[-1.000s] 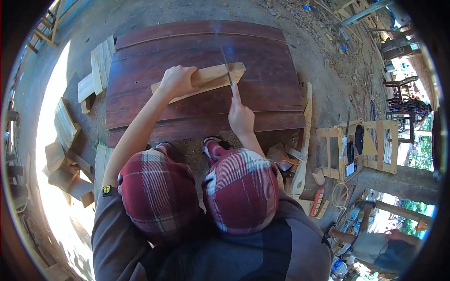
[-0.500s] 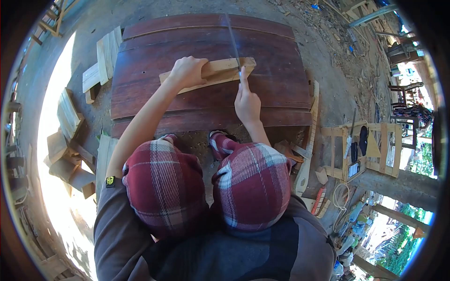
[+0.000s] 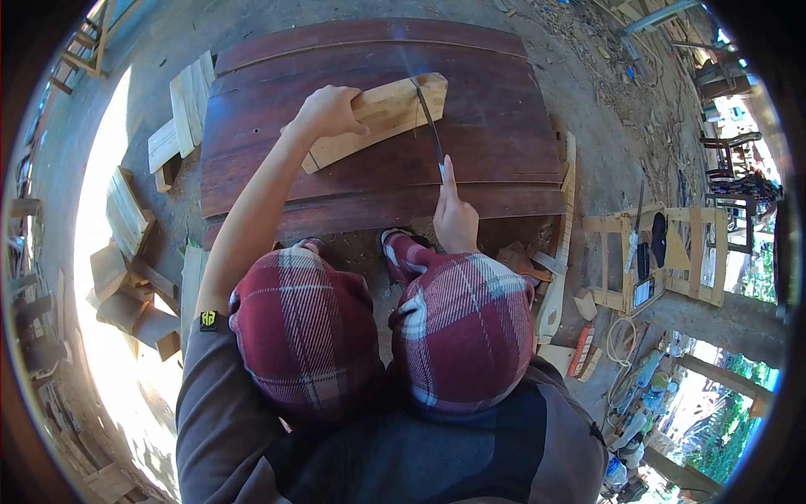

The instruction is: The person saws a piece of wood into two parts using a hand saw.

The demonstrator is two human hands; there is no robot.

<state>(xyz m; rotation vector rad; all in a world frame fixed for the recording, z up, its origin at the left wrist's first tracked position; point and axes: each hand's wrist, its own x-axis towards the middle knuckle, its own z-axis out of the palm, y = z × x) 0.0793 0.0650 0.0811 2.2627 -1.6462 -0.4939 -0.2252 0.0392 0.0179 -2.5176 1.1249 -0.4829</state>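
On the dark red-brown wooden surface (image 3: 260, 92) lies a pale wood block (image 3: 388, 119), tilted up to the right, with a pencil-like line near its right end. My left hand (image 3: 331, 112) is closed over its left part. My right hand (image 3: 456, 220) is wrapped round the near end of a thin saw (image 3: 431, 119), index finger stretched along it. The blade lies across the block near its right end. The saw's handle is hidden in my hand.
Cut wood pieces (image 3: 126, 210) lie on the floor at the left. A slatted wooden frame (image 3: 695, 252) with a phone (image 3: 643, 292) and tools stands at the right. Near it are a red tool (image 3: 581, 351) and a coiled cord (image 3: 621, 340).
My right hand has drawn back toward me with the saw. The block has turned, so its broad face shows more and its right end sits higher in view.
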